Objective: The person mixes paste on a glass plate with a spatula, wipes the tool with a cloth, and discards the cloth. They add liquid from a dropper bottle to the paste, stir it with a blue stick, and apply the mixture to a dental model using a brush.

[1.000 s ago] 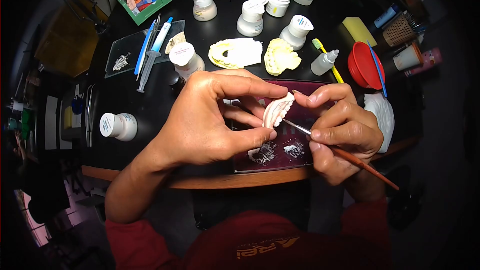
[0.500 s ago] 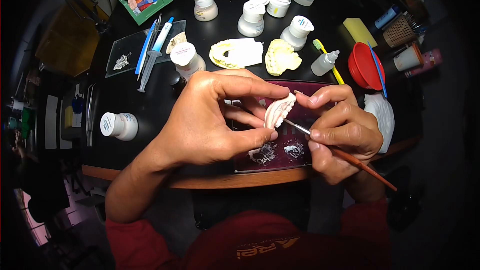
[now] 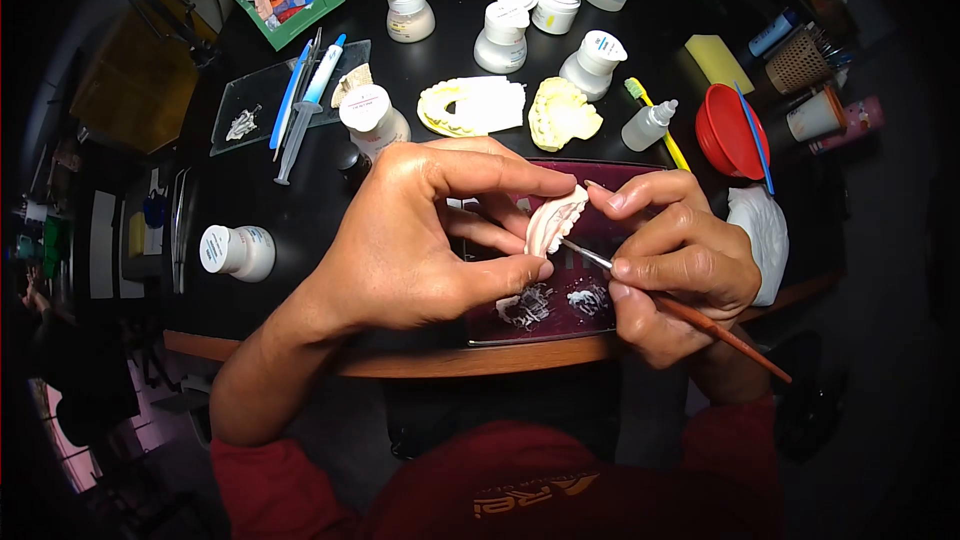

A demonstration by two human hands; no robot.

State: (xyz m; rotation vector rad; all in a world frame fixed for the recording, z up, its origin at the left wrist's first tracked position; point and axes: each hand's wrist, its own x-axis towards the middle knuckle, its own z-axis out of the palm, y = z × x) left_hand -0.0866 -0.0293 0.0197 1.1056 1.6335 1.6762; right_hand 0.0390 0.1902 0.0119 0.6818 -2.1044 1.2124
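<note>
Between the thumb and fingers of my left hand [image 3: 430,230] is a pale dental model [image 3: 547,225] with a row of white teeth along its right side. My right hand [image 3: 685,265] is closed round a fine paintbrush [image 3: 715,330] with a reddish-brown handle and metal ferrule. The brush tip meets the teeth near the model's lower right. Both hands are over a dark red mixing slab [image 3: 500,328], where two smeared patches of white paste [image 3: 587,300] lie below the model.
Behind my hands stand several powder jars [image 3: 410,10], two yellowish dental models [image 3: 475,107] and a dropper bottle [image 3: 650,126]. A red bowl [image 3: 732,130] and a white tissue [image 3: 760,240] are at the right. Left lie a glass plate [image 3: 235,100] and a syringe [image 3: 310,110].
My right hand and the brush have shifted slightly left, the tip staying at the teeth. The left hand and model have barely moved.
</note>
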